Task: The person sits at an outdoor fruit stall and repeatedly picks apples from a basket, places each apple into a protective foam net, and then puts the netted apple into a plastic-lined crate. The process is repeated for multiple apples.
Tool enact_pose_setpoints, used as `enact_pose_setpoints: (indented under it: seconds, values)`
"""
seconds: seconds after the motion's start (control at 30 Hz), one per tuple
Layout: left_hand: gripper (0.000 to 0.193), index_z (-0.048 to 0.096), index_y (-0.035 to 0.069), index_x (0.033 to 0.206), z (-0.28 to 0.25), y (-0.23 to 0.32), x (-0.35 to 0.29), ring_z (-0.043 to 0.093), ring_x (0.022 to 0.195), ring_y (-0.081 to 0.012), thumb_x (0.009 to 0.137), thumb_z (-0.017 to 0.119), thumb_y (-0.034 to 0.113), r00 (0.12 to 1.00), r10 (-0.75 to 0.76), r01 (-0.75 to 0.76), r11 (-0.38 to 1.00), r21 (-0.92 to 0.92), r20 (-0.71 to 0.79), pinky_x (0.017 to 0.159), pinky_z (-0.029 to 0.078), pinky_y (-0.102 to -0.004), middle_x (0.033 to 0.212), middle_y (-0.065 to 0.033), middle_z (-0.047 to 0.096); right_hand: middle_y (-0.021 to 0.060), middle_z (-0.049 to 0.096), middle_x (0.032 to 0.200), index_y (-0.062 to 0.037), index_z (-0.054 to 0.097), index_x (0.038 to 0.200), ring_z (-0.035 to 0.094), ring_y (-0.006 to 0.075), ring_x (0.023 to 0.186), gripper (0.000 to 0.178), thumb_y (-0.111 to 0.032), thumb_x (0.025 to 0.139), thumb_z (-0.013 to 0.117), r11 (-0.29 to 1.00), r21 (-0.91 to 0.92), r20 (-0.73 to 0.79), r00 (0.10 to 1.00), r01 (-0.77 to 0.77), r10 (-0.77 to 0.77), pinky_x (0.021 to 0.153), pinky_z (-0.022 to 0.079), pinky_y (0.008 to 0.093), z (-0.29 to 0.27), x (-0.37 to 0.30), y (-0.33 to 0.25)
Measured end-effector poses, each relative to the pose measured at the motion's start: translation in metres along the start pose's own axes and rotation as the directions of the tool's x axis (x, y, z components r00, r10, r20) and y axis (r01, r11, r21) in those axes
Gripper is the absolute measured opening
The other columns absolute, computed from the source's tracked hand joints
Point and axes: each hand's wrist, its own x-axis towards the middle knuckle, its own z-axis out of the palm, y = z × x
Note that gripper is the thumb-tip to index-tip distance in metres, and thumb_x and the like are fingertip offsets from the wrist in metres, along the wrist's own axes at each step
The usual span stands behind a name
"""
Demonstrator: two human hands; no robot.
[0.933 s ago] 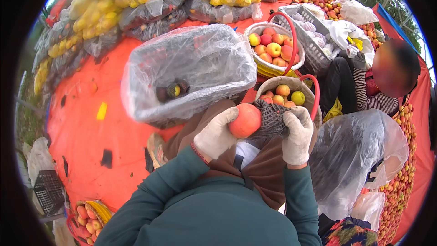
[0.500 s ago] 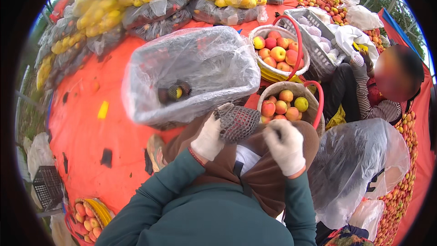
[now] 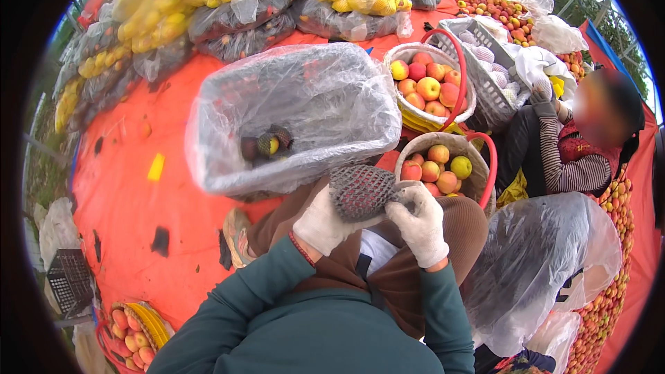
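Observation:
My left hand [image 3: 323, 224], in a white work glove, cradles an apple in a dark foam net [image 3: 360, 192] above my lap. On the net's right end, the gloved fingers of my right hand [image 3: 420, 227] are pinched closed. Just beyond my hands stands a crate lined with clear plastic [image 3: 318, 90]. A few dark-netted fruits [image 3: 270, 140] lie at its bottom. Close to my right hand is a round basket [image 3: 479, 181] with a red handle, holding loose red and yellow apples [image 3: 438, 154].
Another apple basket [image 3: 467, 107] and a grey crate [image 3: 493, 93] of white-netted fruit stand behind. A co-worker [image 3: 554, 138] sits at the right. Stacked bags of fruit [image 3: 239, 17] line the back of the red sheet [image 3: 125, 187]. A plastic-covered bundle [image 3: 547, 256] lies right.
My right hand has moved left from above my knee and now grips the net's right end. My left hand still holds the netted apple. The co-worker's head and hands have shifted slightly.

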Motion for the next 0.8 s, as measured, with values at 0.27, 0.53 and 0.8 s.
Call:
enact_pose_setpoints:
  seconds: [0.27, 0.53, 0.8]
  values:
    - [0.051, 0.045, 0.009, 0.127, 0.01, 0.004, -0.002, 0.042, 0.121, -0.0318, 0.092, 0.034, 0.045, 0.937, -0.14, 0.106, 0.987, -0.12, -0.32, 0.097, 0.034, -0.0601, 0.129, -0.0108, 0.048, 0.0118, 0.061, 0.098, 0.0033, 0.054, 0.106, 0.06, 0.0173, 0.087, 0.034, 0.002, 0.074, 0.066, 0.945, 0.2, -0.159, 0.943, -0.26, 0.293, 0.078, 0.049, 0.027, -0.013, -0.006, -0.001]
    - [0.051, 0.036, 0.007, 0.129, 0.001, -0.003, -0.01, 0.052, 0.11, -0.0222, 0.085, 0.06, 0.02, 0.999, -0.035, 0.028, 0.964, 0.266, 0.024, 0.084, 0.05, -0.0385, 0.121, -0.0097, 0.05, 0.0186, 0.048, 0.125, 0.002, 0.052, 0.117, 0.049, 0.0271, 0.116, 0.055, -0.006, 0.066, 0.07, 0.998, 0.043, 0.142, 0.988, 0.051, -0.057, 0.097, 0.039, 0.0334, -0.007, 0.013, -0.031]
    - [0.065, 0.024, 0.006, 0.137, 0.018, 0.0, -0.025, 0.05, 0.105, -0.0165, 0.082, 0.057, 0.013, 0.997, -0.076, 0.061, 0.902, 0.427, 0.018, 0.081, 0.05, -0.0363, 0.121, -0.0091, 0.046, 0.0134, 0.049, 0.123, 0.0065, 0.043, 0.128, 0.045, 0.0173, 0.115, 0.049, -0.01, 0.083, 0.052, 0.847, 0.415, 0.127, 0.943, -0.333, 0.308, 0.099, 0.033, 0.0287, -0.007, -0.014, -0.01]
